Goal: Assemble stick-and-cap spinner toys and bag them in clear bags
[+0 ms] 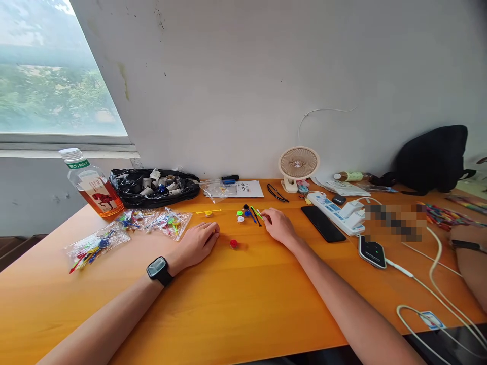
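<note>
My left hand (198, 244) rests on the table with its fingers loosely bent and nothing visible in them. A yellow plastic stick with a small round piece (208, 213) lies just beyond it. My right hand (279, 226) is closed, with its fingertips on a thin bright green plastic stick (255, 211). Beside those fingertips lie black sticks (257, 219), a blue piece (248, 213), a green round piece (240, 214) and a white round piece (240, 219). A red round piece (233, 244) sits on the table between my hands.
Clear bags of coloured plastic parts (99, 245) lie at left, near a drink bottle (94, 188) and a black bag of grey pieces (125, 190). A small fan (299, 163), a phone (323, 223), a power strip (331, 209) and cables stand right. Another person's arm (470, 261) is at far right.
</note>
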`<state>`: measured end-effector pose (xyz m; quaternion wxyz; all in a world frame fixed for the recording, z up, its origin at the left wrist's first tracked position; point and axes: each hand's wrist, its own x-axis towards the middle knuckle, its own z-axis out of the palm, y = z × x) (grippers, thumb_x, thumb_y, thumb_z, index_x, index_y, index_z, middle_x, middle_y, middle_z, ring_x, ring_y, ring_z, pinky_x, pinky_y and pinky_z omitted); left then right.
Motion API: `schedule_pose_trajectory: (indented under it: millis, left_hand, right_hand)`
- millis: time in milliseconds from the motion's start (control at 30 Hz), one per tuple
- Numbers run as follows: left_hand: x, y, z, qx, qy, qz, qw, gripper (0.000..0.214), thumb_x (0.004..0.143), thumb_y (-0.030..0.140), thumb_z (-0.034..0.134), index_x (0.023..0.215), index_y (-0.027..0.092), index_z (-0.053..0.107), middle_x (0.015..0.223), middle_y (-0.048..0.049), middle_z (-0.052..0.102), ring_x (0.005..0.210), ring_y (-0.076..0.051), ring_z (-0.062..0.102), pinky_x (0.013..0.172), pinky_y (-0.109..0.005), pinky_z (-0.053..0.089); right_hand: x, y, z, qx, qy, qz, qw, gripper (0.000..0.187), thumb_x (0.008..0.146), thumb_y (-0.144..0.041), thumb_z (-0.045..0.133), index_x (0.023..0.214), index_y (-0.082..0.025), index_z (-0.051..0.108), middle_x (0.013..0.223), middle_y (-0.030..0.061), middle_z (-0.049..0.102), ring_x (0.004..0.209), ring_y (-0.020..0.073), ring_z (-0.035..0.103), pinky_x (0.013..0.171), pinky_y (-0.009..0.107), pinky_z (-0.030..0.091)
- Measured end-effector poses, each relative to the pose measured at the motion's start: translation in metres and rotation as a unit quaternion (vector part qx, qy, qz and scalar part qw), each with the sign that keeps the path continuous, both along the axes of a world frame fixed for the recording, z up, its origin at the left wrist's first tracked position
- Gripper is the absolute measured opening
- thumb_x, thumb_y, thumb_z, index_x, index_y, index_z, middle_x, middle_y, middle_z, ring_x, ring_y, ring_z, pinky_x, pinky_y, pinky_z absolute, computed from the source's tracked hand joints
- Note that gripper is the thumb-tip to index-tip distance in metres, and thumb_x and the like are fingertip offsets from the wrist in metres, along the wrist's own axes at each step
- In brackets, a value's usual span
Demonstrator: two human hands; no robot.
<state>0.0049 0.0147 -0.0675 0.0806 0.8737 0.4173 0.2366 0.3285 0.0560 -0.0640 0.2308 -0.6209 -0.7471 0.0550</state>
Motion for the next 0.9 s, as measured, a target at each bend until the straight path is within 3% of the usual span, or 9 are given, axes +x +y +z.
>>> schedule_pose_trajectory:
  millis: [267, 567, 667, 767, 900]
  left_hand:
    - [0.0, 0.0, 0.0, 0.001, -0.014, 0.003, 1.0, 0.015, 0.106, 0.028, 0.044, 0.099, 0.024, 0.057, 0.092, -0.0051, 0.07, 0.085, -0.024, 0.066, 0.074, -0.035, 0.047]
    - [0.0, 0.0, 0.0, -0.005, -0.003, 0.007, 1.0, 0.013, 0.106, 0.027, 0.044, 0.099, 0.025, 0.055, 0.092, -0.0046, 0.07, 0.086, -0.024, 0.066, 0.075, -0.035, 0.047]
    - [0.0, 0.0, 0.0, -0.005, -0.006, 0.008, 1.0, 0.013, 0.105, 0.027, 0.045, 0.099, 0.025, 0.056, 0.092, -0.0046, 0.07, 0.086, -0.024, 0.066, 0.074, -0.034, 0.047]
    - [0.0, 0.0, 0.001, -0.009, -0.01, 0.008, 1.0, 0.013, 0.105, 0.028, 0.045, 0.099, 0.024, 0.056, 0.092, -0.005, 0.07, 0.086, -0.024, 0.066, 0.074, -0.035, 0.047]
    - [0.0, 0.0, 0.001, -0.01, -0.015, 0.008, 1.0, 0.014, 0.105, 0.028, 0.045, 0.099, 0.024, 0.056, 0.092, -0.0053, 0.07, 0.085, -0.024, 0.066, 0.074, -0.035, 0.047]
  right_hand:
    - [0.002, 0.004, -0.001, -0.003, 0.011, -0.025, 1.0, 0.012, 0.096, -0.012, 0.062, 0.088, -0.019, 0.068, 0.092, 0.0066, 0.074, 0.083, 0.0187, 0.066, 0.069, 0.027, 0.038]
    - [-0.002, 0.001, 0.005, 0.033, 0.036, -0.079, 0.996, 0.006, 0.093, -0.017, 0.061, 0.089, -0.021, 0.061, 0.088, 0.0052, 0.074, 0.078, 0.0208, 0.063, 0.064, 0.029, 0.033]
    - [-0.004, -0.001, 0.01, 0.066, 0.093, -0.04, 0.993, 0.008, 0.092, -0.017, 0.058, 0.095, -0.022, 0.064, 0.089, 0.0033, 0.073, 0.07, 0.0184, 0.061, 0.065, 0.029, 0.037]
    - [-0.006, -0.003, 0.013, 0.109, 0.146, 0.023, 0.983, 0.021, 0.097, -0.019, 0.05, 0.105, -0.02, 0.069, 0.097, 0.0075, 0.072, 0.071, 0.0188, 0.063, 0.069, 0.03, 0.045]
    - [-0.01, -0.005, 0.015, 0.124, 0.195, 0.052, 0.972, 0.028, 0.101, -0.027, 0.049, 0.109, -0.018, 0.075, 0.105, 0.0125, 0.073, 0.076, 0.0215, 0.065, 0.072, 0.033, 0.05]
